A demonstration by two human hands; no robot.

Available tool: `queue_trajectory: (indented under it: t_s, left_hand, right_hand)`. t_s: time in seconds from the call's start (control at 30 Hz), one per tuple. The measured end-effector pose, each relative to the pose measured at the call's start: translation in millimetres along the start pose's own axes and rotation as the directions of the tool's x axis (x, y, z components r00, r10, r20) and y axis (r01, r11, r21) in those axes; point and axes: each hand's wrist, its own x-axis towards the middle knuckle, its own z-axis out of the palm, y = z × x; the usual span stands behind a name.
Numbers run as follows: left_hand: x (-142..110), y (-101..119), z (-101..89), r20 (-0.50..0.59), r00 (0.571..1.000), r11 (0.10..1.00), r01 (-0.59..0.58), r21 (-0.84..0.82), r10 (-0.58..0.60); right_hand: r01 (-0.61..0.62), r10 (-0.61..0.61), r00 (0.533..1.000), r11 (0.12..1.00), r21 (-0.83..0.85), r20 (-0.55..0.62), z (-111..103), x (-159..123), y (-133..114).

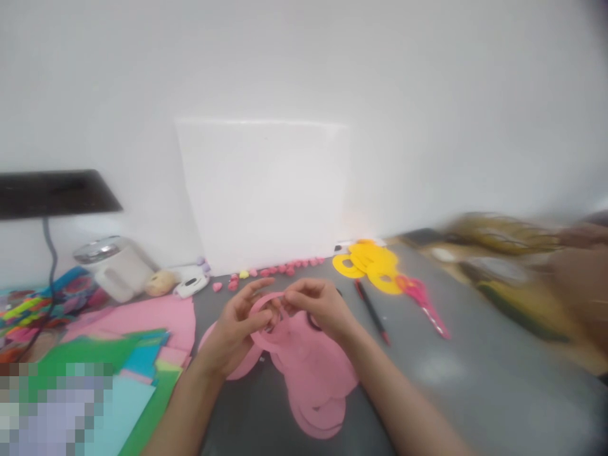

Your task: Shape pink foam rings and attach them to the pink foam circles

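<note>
A pink paper ring (266, 346) is held up between my two hands, above the middle of the dark table. My left hand (237, 323) grips the ring's left side, its thumb against the paper and the fingers behind it. From the right, my right hand (317, 305) pinches the ring's upper edge between thumb and fingertips. Under the hands lies a heap of cut pink paper pieces (318, 361), some of them round. A dark round thing on my right wrist side is partly hidden.
Pink-handled scissors (424, 305), a black-and-red pen (373, 313) and yellow paper rings (375, 263) lie to the right. Small pink beads (289, 270) line the wall. Coloured paper sheets (90, 351) and a white mug-like container (116, 269) are on the left.
</note>
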Motion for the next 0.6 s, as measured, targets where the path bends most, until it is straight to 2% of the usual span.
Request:
queue_trajectory:
  t_s: [0.43, 0.6]
  left_hand:
    - [-0.4, -0.1, -0.8, 0.057, 0.998, 1.000, -0.014, -0.003, 0.014]
    - [-0.4, -1.3, -1.1, 0.044, 0.999, 1.000, -0.004, 0.012, 0.003]
  right_hand:
    - [0.009, -0.009, 1.000, 1.000, 0.010, 0.014, -0.1, -0.4, -1.0]
    - [0.005, -0.005, 1.000, 1.000, 0.012, 0.030, -0.3, -0.6, -1.7]
